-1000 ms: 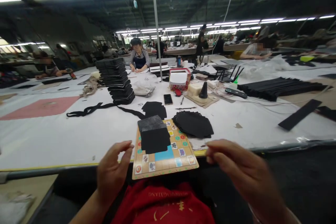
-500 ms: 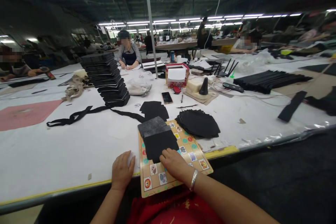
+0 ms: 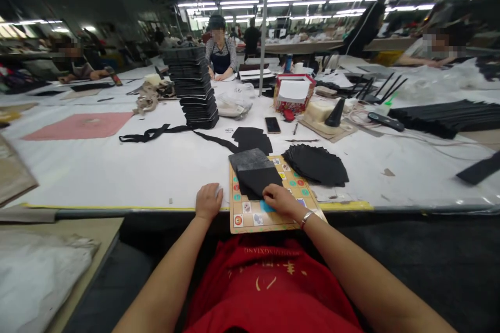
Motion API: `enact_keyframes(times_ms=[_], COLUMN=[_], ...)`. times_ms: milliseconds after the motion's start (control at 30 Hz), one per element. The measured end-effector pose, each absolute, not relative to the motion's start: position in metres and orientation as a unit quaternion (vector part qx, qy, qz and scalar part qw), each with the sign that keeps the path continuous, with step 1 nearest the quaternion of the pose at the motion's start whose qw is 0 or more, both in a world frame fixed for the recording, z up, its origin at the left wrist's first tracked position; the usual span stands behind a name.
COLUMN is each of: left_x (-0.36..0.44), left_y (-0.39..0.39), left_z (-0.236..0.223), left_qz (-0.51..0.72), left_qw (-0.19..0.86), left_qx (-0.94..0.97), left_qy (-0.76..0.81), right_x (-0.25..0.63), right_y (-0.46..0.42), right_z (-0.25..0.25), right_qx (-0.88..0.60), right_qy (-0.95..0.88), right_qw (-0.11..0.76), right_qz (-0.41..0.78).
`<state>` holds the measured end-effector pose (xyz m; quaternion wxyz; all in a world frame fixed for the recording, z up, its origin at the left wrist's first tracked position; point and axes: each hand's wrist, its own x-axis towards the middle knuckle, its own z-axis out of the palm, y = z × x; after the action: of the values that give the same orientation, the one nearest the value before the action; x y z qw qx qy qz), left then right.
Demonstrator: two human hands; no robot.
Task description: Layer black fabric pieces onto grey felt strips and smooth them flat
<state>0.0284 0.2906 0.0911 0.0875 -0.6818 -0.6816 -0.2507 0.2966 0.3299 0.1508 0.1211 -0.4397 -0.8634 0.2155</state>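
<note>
White worktable [image 3: 117,177], right hand [image 3: 279,200] touching black fabric [image 3: 258,179]

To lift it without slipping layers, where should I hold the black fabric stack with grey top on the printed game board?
Probably its near edge, from your side, with your right hand, which lies beside it. The black fabric stack lies flat on the colourful printed game board, and its black layers reach toward you past the grey top piece, so a pinch there should catch them all.
</note>
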Motion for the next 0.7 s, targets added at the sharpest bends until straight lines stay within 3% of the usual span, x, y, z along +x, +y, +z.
enact_keyframes(times_ms=[700], left_x=[0.029], left_y=[0.291], left_z=[0.104], left_qz=[-0.176], left_qw=[0.057], left_qx=[-0.719], left_qy=[-0.670], right_x=[0.301], right_y=[0.342], right_z=[0.136], right_qx=[-0.424], right_qy=[-0.846], right_qw=[0.168], right_qz=[0.276])
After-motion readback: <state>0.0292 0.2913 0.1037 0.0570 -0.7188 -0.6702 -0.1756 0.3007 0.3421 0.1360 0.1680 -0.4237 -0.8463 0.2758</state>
